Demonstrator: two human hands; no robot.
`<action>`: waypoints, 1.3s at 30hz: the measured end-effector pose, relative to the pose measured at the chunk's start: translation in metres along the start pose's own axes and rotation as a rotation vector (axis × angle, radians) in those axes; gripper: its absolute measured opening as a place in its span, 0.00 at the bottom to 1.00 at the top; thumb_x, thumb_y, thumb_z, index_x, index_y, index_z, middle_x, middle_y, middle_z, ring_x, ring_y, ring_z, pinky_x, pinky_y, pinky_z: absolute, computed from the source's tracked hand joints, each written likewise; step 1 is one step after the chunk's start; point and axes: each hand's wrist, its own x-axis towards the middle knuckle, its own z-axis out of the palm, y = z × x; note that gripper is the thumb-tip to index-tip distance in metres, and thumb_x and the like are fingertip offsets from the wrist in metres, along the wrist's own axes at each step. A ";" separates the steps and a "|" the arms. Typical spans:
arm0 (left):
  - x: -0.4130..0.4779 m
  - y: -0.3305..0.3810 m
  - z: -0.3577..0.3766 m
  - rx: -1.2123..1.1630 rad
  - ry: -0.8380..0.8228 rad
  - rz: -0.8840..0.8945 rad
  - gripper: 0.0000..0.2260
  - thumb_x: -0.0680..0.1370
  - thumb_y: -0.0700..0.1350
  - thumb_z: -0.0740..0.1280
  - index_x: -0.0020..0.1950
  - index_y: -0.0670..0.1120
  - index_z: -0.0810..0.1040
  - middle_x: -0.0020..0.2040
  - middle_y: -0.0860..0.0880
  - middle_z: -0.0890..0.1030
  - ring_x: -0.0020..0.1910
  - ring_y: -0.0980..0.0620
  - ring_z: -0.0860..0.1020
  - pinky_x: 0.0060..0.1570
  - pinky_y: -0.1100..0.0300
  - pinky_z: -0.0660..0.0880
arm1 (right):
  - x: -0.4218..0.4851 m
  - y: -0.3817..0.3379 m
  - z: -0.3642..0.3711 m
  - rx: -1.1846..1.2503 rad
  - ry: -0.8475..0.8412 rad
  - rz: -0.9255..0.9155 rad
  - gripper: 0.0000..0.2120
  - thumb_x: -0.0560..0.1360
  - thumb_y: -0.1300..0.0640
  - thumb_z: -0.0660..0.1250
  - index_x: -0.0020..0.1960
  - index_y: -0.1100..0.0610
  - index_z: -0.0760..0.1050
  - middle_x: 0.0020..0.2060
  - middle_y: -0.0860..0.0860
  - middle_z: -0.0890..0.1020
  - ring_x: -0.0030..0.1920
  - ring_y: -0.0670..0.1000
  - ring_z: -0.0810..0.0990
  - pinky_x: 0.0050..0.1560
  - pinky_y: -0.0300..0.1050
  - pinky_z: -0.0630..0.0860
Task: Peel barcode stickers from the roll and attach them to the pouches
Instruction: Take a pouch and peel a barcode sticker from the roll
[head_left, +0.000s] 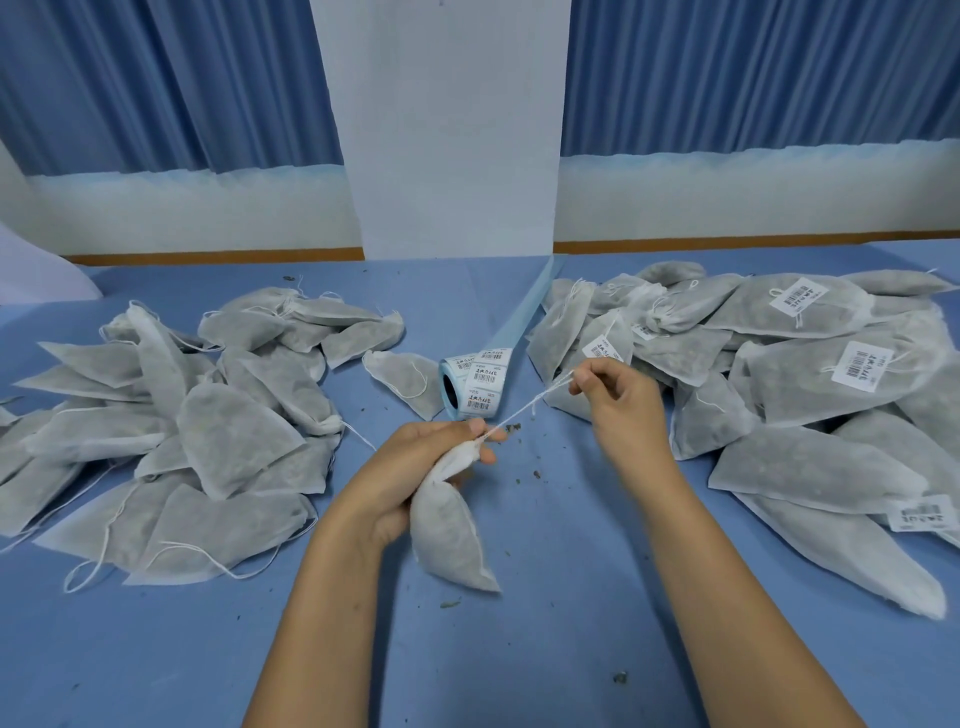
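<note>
My left hand (415, 462) grips the gathered neck of a grey drawstring pouch (449, 530) that hangs down over the blue table. From the neck a white string (524, 408) runs taut up to my right hand (615, 400), which pinches its end. Just behind my hands lies the roll of barcode stickers (475, 384) on its side, with its blue backing strip (524, 312) trailing away toward the wall.
A heap of unlabelled pouches (197, 431) covers the left of the blue table (545, 649). On the right lies a heap of pouches with barcode labels (810, 374). One single pouch (405, 379) lies left of the roll. Small dark crumbs dot the table near my hands.
</note>
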 end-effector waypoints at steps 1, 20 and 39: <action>-0.001 0.000 0.000 0.016 -0.040 -0.032 0.09 0.75 0.47 0.68 0.43 0.44 0.86 0.38 0.49 0.84 0.29 0.59 0.77 0.28 0.69 0.72 | 0.002 0.002 -0.002 -0.010 0.025 0.017 0.10 0.77 0.64 0.62 0.37 0.59 0.74 0.29 0.45 0.74 0.27 0.35 0.71 0.32 0.25 0.66; 0.018 -0.006 -0.004 -0.319 0.586 0.304 0.15 0.79 0.43 0.64 0.32 0.48 0.70 0.26 0.54 0.70 0.28 0.56 0.69 0.33 0.60 0.67 | -0.043 -0.010 0.047 -0.043 -0.461 -0.195 0.07 0.76 0.63 0.65 0.43 0.53 0.73 0.61 0.49 0.67 0.63 0.35 0.65 0.61 0.26 0.60; 0.021 -0.013 -0.002 0.232 0.587 0.486 0.14 0.76 0.36 0.67 0.47 0.56 0.83 0.51 0.60 0.81 0.50 0.65 0.78 0.47 0.74 0.71 | -0.023 0.010 0.052 0.005 -0.306 0.034 0.11 0.78 0.56 0.62 0.60 0.51 0.74 0.67 0.49 0.66 0.70 0.45 0.62 0.69 0.43 0.62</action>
